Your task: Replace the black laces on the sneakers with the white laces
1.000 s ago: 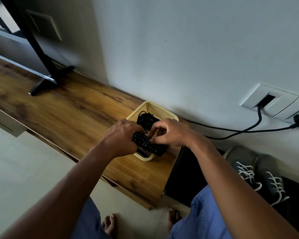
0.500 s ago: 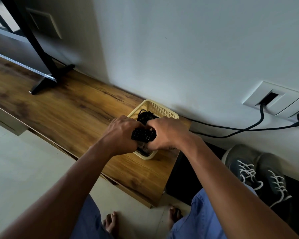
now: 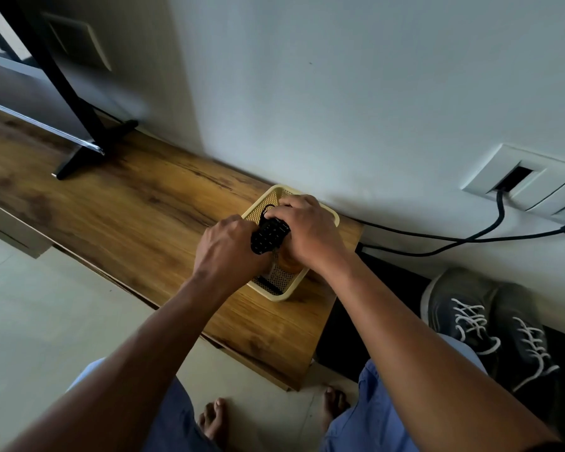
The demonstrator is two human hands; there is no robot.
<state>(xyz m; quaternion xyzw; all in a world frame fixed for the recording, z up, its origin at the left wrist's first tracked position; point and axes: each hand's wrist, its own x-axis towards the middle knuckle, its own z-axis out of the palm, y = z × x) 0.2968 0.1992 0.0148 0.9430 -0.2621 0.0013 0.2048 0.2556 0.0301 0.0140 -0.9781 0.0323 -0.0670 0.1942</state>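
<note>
1. The yellow basket (image 3: pixel 332 220) sits at the bench's (image 3: pixel 118 203) right end against the wall; bare wood stretches left to the stand foot (image 3: pixel 88 154).
2. Left hand (image 3: pixel 227 247) and right hand (image 3: pixel 307 233), close together, both grip one black remote (image 3: pixel 269 238) over the basket.
3. Two sneakers (image 3: pixel 490 324), white-laced, stand on the floor past the bench's right edge.

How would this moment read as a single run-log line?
left hand: holds black remote | right hand: holds it too | over yellow basket | sneakers: white-laced, on floor
</note>
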